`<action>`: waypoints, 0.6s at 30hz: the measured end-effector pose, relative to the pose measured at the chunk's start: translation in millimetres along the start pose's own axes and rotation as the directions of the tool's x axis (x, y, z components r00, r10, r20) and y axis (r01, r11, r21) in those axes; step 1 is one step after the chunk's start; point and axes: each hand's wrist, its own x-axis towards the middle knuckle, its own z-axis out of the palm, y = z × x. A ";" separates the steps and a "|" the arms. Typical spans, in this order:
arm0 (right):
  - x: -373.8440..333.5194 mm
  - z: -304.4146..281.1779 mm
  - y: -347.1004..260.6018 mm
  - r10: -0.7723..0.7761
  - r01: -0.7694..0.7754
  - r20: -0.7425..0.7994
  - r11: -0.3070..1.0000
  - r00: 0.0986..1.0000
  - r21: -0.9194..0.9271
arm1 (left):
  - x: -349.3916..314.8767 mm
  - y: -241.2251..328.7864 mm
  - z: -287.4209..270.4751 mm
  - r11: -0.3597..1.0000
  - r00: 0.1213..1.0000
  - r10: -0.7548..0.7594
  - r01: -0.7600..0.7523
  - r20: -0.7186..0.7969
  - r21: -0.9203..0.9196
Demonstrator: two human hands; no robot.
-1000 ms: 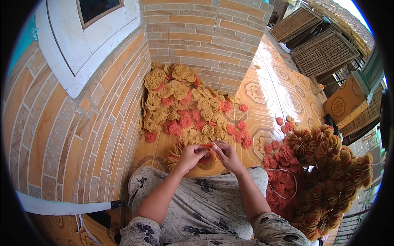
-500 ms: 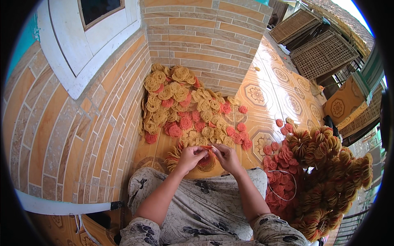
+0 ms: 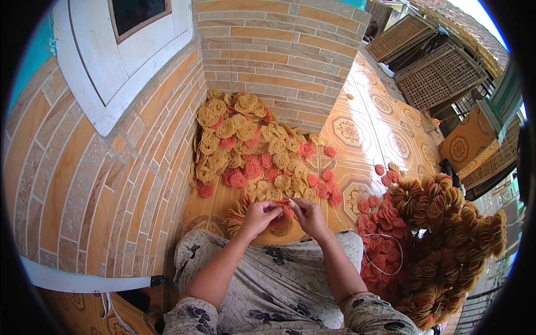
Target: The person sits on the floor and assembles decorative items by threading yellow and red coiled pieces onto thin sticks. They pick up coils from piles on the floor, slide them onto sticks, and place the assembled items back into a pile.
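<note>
My left hand [image 3: 261,218] and my right hand [image 3: 309,218] meet over my lap with fingertips pinched together. Between them is a small orange-red rosette [image 3: 283,202], mostly hidden by the fingers, so its edges are hard to make out. Just below and behind the hands lies a bunch of tan and red rosettes [image 3: 237,215], packed edge to edge and partly covered by my left hand. Farther out, a loose heap of tan rosettes [image 3: 223,128] and coral-red rosettes [image 3: 237,180] spreads over the tiled floor.
At my right lies a pile of coral rosettes [image 3: 379,251] with a white cord loop [image 3: 401,251] on it. Large strung bunches of tan rosettes [image 3: 446,245] stand beside that. A brick-patterned wall [image 3: 268,56] closes the far side; woven panels [image 3: 438,75] lean at far right.
Both hands stay in nearly the same place, still pinching the orange-red rosette, with only slight finger movement. The view has shifted a little.
</note>
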 end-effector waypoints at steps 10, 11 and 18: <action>1.8 11.9 22.5 0.029 -0.016 -0.053 0.975 0.998 0.222 | -0.7 2.1 1.5 1.000 1.000 -0.013 0.012 0.010 0.022; 2.0 12.1 24.5 0.005 0.014 -0.070 0.962 0.998 0.273 | -1.3 3.0 1.6 1.000 1.000 -0.027 0.027 0.016 -0.005; 1.6 7.2 27.7 0.151 -0.148 0.004 0.966 0.989 0.214 | -3.4 6.4 2.7 0.998 0.998 -0.056 0.056 0.008 -0.019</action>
